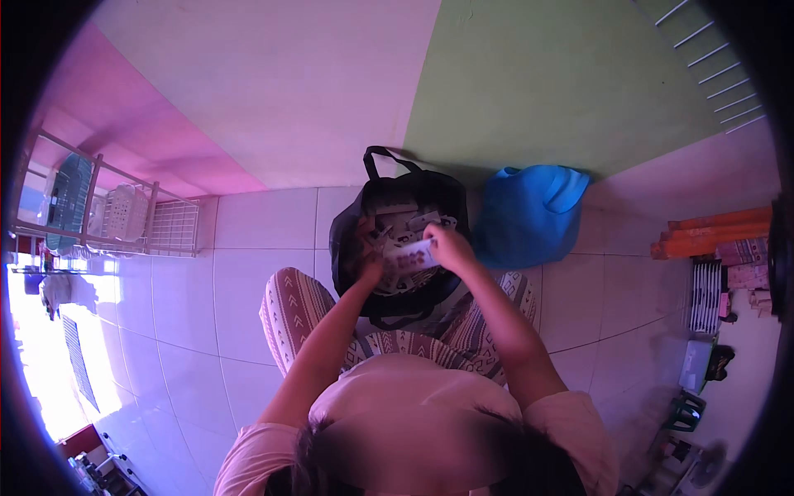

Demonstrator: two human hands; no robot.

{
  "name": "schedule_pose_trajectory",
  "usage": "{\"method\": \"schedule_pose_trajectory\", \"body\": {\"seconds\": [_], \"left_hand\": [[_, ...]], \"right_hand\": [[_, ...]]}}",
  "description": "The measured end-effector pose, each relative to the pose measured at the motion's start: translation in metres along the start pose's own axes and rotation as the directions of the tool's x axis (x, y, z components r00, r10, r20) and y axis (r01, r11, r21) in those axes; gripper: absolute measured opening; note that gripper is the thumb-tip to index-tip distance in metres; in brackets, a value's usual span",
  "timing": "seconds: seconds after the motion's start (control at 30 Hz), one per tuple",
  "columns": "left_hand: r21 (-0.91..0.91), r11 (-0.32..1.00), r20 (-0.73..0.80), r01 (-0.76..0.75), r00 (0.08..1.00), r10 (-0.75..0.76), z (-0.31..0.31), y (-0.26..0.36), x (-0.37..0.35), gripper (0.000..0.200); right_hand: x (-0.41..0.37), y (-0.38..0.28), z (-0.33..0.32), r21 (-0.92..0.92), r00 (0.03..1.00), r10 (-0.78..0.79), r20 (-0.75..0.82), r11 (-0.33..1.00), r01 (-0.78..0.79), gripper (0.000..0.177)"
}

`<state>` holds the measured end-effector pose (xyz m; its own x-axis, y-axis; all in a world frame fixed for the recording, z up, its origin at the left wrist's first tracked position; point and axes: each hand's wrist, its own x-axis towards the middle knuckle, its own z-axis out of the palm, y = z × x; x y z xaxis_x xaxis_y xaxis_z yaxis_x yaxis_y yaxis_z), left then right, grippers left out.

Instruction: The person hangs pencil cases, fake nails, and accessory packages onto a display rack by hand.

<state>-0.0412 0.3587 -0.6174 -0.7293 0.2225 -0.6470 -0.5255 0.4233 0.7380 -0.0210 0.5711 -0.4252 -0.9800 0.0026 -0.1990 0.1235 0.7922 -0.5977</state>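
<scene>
A black bag (341, 240) with handles stands open on the floor between the knees. Inside it lie several small whitish packets or cards (426, 218), too small to read, and something orange-red along the left. My right hand (447, 247) pinches the right end of a flat white pack with brownish-red shapes (413, 257), held over the bag's mouth. My left hand (371, 267) is in the left part of the bag, near the other end of the pack. Its fingers are dim and partly hidden, so its grip cannot be made out.
A blue bag (525, 219) stands just right of the black bag, against the wall. At left, a wire rack (153, 219) holds baskets. Orange folded items (711, 233) and a white rack (705, 298) are at far right. Pale tiles (256, 322) cover the floor.
</scene>
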Motion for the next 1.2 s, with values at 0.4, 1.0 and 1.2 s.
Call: {"method": "schedule_pose_trajectory", "body": {"seconds": [0.4,1.0,1.2], "left_hand": [[0.644,0.741,-0.104,-0.19,0.938,0.33,0.013,0.033,-0.052,0.075],[0.017,0.965,-0.016,-0.262,0.965,0.262,0.02,0.059,-0.096,0.054],[-0.026,0.991,-0.06,-0.132,0.99,0.13,-0.013,0.143,-0.172,0.055]], "right_hand": [[0.082,0.008,0.067,-0.19,0.972,-0.218,-0.085,0.961,0.199,0.03],[0.091,0.013,0.04,-0.279,0.915,-0.351,-0.198,0.915,0.291,0.033],[-0.027,-0.09,-0.063,-0.14,0.873,-0.29,-0.392,0.957,0.255,0.032]]}}
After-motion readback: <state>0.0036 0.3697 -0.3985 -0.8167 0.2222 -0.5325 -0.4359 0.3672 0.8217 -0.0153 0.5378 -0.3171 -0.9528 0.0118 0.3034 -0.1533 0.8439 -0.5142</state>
